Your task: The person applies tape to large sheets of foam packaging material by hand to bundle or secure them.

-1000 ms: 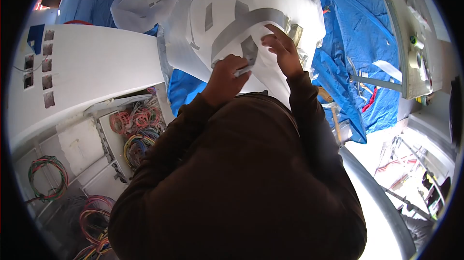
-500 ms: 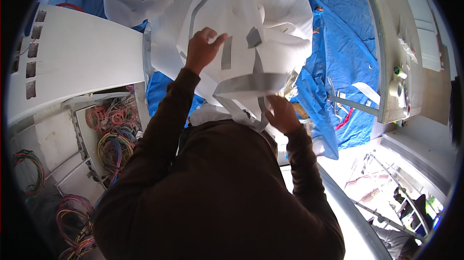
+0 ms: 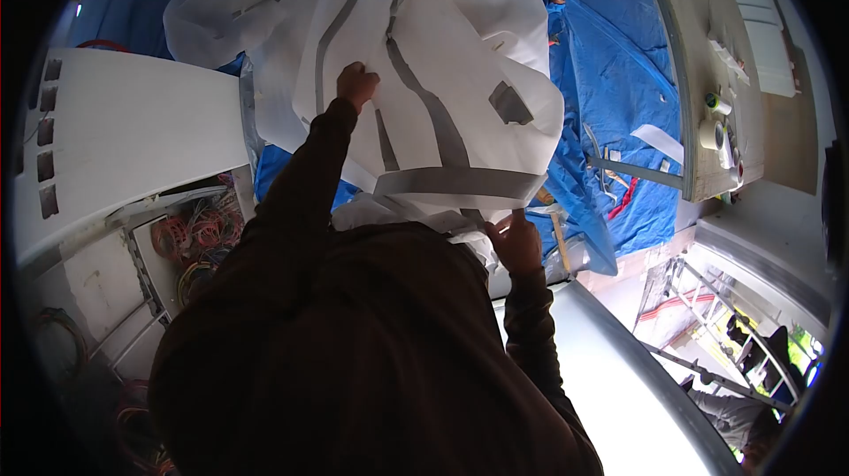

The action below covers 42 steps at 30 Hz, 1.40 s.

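Note:
A large white sheet (image 3: pixel 469 51), crossed by strips of grey tape (image 3: pixel 420 95), spreads in folds in front of me. My left hand (image 3: pixel 357 85) is closed on the sheet left of its middle, bunching it in the fingers. Close to my body, my right hand (image 3: pixel 516 244) grips the sheet's near right corner, with the thumb towards the grey band (image 3: pixel 460 182) along that edge. What lies beneath the sheet is hidden.
Blue tarpaulin (image 3: pixel 619 60) hangs at the right. A wooden board (image 3: pixel 707 25) holds rolls of tape (image 3: pixel 710 134). On the left are a white panel (image 3: pixel 141 113) and bundled coloured cables (image 3: pixel 196 233). A person (image 3: pixel 738 414) is by a ladder (image 3: pixel 707 317) at lower right.
The sheet has been pulled flatter and its near grey band now lies straight. My left hand has gone from open fingers to a closed grip; my right hand has moved slightly nearer my body.

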{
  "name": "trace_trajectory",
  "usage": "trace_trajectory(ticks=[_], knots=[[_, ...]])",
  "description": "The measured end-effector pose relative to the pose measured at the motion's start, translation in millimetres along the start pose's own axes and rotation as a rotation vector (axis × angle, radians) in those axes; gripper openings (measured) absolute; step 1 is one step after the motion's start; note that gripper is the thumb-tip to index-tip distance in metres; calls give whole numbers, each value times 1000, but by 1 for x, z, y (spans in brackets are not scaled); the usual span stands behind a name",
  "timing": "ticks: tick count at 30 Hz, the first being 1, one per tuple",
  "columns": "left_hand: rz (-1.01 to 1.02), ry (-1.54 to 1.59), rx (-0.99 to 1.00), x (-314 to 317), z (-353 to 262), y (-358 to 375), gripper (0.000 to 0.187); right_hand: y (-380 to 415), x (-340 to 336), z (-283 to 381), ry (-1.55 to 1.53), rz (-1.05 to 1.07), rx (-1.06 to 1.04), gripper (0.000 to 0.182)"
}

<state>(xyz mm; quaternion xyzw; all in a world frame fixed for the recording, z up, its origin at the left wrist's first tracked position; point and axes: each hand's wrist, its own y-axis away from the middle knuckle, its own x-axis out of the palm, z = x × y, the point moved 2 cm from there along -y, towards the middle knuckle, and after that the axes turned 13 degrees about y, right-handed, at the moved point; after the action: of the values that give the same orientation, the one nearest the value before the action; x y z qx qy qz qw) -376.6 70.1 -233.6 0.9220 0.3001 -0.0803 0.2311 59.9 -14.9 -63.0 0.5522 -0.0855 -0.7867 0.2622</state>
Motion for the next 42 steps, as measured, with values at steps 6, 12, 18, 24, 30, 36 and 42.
trace_trajectory(ticks=[6, 12, 18, 24, 30, 36, 42], knots=[[-128, -98, 126, -71, -4, 86, 22, -1, -90, -3, -100, 260, -55, 41], [-145, -128, 192, -106, -9, 114, 21, -89, -109, 67, -16, -417, -420, 60], [-526, -448, 740, -111, -65, 166, 22, -111, -90, 94, -184, 0, -349, 44], [275, -77, 732, -10, -170, 250, 41, -114, -88, 119, -340, 38, -427, 39], [296, 401, 60, 4, -162, 210, 42, -97, -63, 114, -597, 162, -382, 30], [444, 715, -397, 21, -139, 192, 29, -80, -40, 108, -759, 279, -318, 31], [454, 979, -562, 33, -134, 202, 19, -74, -44, 95, -581, 228, -366, 36]])
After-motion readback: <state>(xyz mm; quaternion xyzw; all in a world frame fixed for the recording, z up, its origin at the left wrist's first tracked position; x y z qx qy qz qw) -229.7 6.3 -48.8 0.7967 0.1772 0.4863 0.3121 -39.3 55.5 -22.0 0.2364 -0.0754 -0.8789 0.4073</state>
